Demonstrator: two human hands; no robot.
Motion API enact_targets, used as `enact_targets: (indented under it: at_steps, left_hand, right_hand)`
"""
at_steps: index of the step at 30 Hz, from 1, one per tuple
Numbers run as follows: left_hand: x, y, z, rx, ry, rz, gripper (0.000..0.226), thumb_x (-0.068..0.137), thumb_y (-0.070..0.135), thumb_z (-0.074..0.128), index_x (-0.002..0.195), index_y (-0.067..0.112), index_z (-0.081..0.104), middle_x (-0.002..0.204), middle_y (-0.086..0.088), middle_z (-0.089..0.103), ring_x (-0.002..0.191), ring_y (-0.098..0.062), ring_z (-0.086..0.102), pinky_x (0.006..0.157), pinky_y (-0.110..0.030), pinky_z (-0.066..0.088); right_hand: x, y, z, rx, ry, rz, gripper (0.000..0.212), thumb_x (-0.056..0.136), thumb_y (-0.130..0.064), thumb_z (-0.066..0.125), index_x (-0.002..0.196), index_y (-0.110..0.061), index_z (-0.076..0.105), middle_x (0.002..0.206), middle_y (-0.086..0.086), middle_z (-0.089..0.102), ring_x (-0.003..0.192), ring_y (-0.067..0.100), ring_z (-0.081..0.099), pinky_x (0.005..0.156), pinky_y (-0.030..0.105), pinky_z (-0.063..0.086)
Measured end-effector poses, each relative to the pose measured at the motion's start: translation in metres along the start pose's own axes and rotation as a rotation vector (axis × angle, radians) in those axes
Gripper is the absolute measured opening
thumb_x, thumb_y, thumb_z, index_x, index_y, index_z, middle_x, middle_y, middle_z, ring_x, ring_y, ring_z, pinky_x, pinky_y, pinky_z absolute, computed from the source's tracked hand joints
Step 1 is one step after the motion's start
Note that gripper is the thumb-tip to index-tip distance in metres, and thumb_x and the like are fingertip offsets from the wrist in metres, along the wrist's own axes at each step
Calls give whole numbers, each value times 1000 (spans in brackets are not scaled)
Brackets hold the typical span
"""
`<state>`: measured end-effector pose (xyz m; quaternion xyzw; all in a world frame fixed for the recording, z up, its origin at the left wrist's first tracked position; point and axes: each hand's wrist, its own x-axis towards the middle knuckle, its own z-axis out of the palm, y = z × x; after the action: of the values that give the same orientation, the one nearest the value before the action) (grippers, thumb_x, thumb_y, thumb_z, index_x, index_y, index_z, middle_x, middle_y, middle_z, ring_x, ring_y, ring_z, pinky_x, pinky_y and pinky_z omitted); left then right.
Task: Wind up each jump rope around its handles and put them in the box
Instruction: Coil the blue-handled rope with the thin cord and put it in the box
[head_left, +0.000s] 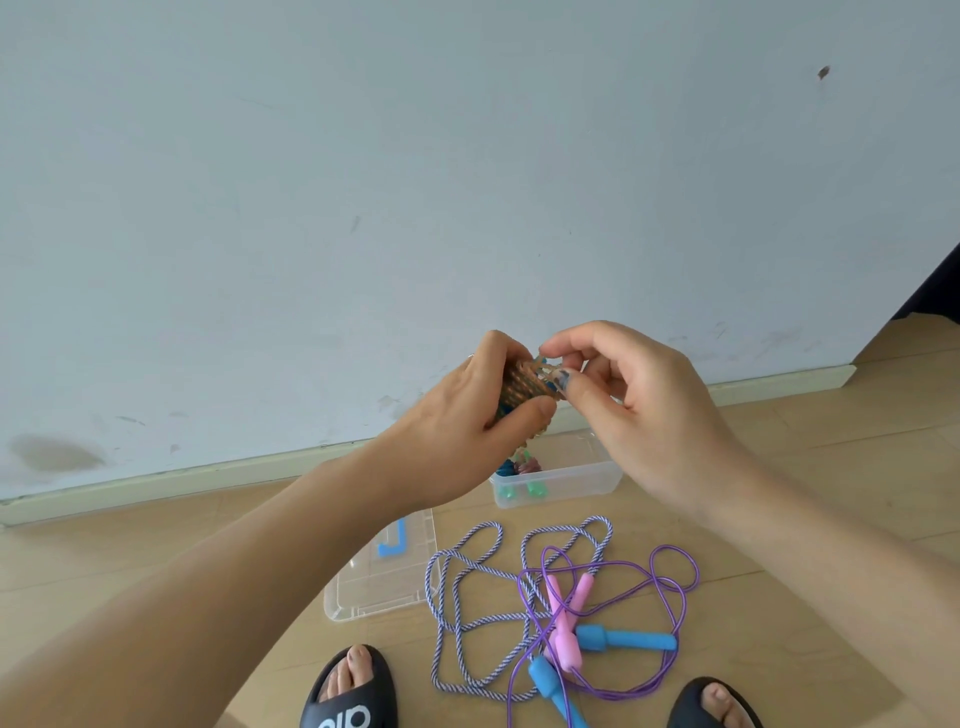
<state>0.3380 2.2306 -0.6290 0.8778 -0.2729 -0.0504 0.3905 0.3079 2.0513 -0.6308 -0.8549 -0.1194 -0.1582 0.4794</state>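
While two loose ropes (561, 608) lie tangled on the floor (779, 519) at 6 o'clock, the lid (382, 577) sits at their 9 and the box (566, 480) at 12. Above it, left hand (467, 415) grips a wound rope (522, 387); right hand (639, 389) pinches its end.

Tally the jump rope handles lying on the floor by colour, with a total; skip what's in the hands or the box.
Pink handles: 2
Blue handles: 2
Total: 4
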Motion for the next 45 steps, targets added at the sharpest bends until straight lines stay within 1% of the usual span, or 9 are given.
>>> enact_targets:
  at_steps: [12,20,22,26,30,34,37,41,45]
  left_hand:
    - [11,-5,2,-134,79,-174,24,98,42,51,115,27,43,102,6,60,88,-7,56,68,-18,43]
    - [29,-9,23,-223,68,-264,30,93,41,59,114,24,46,108,3,62,98,-19,64,88,-40,53]
    - [37,-13,29,-275,58,-319,32,92,41,61,114,23,47,110,4,60,101,-19,64,90,-41,53]
    - [51,-26,42,-377,38,-447,33,90,39,64,115,21,51,103,5,62,97,-14,63,82,-30,52]
    - [65,-42,52,-654,-93,-594,29,91,22,58,119,14,57,113,-9,68,104,-23,69,97,-40,54]
    - [83,-56,54,-814,-223,-650,34,95,15,45,124,6,60,113,-8,63,100,-30,70,92,-37,56]
    - [100,-83,62,-528,-334,-699,32,100,31,42,124,15,56,120,-5,58,98,-23,70,92,-37,56]
    - [120,-152,93,126,-354,-626,44,97,35,48,136,14,44,130,-8,56,107,-27,60,89,-37,50]
    - [124,-214,143,333,-292,-561,46,92,34,54,132,14,43,126,-8,49,111,-29,54,87,-37,45]
  right_hand:
    - [9,0,6,67,-13,99,21,93,-7,60,103,-24,67,88,-10,64,78,13,61,76,33,52]
    - [31,11,7,387,119,538,22,91,-31,66,108,-18,61,103,5,66,86,15,68,90,43,58]
    - [34,16,7,477,38,689,27,94,-38,61,110,-16,60,115,14,65,98,22,70,91,46,58]
    - [27,35,18,650,-237,831,32,97,-34,55,113,-13,71,112,15,71,103,28,71,91,51,57]
    - [31,64,22,623,-264,867,27,96,-23,60,116,-8,72,113,11,73,103,26,72,91,47,58]
    - [46,99,22,524,-325,929,29,96,-26,65,117,-7,70,112,8,75,103,24,73,89,39,59]
    - [67,134,29,398,-285,963,32,94,-25,68,116,-2,67,109,13,75,96,26,74,80,37,61]
    - [94,201,49,263,-151,1016,31,90,-16,70,113,2,62,109,20,71,94,32,73,81,45,61]
    - [103,285,81,154,-145,1113,34,87,-14,70,114,2,58,110,21,68,92,33,72,82,47,61]
